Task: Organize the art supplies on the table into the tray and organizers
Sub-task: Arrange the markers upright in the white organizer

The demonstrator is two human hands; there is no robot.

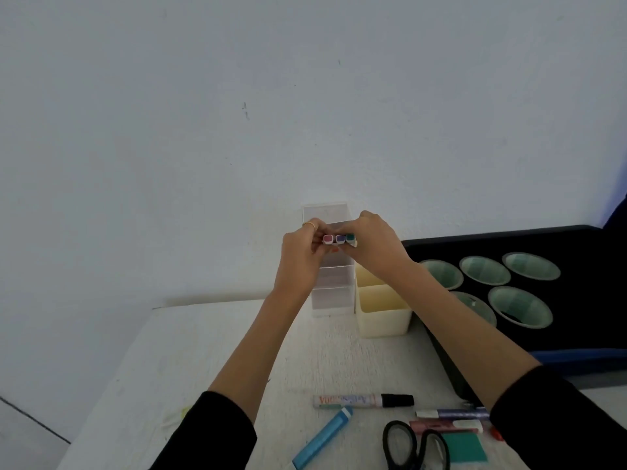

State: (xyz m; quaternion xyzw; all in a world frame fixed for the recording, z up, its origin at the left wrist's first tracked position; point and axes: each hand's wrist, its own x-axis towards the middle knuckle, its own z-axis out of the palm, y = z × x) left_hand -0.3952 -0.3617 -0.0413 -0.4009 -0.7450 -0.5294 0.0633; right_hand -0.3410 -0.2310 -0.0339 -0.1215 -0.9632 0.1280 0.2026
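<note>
Your left hand (300, 252), right hand (373, 245): both pinching marker bundle (339, 239), caps pink, purple, green, above clear organizer (332, 290) at table (203, 351) far edge. Cream organizer (383, 317) touching its right side. Near edge: scissors (400, 439), black-capped marker (363, 400).

Nothing here can be read with any certainty. The white marker (363, 400) lying on the table (203, 351) carries a line of red lettering along its barrel, with some bluish print beside it toward its black end. All of it is too blurred to make out a single word, brand or number.
</note>
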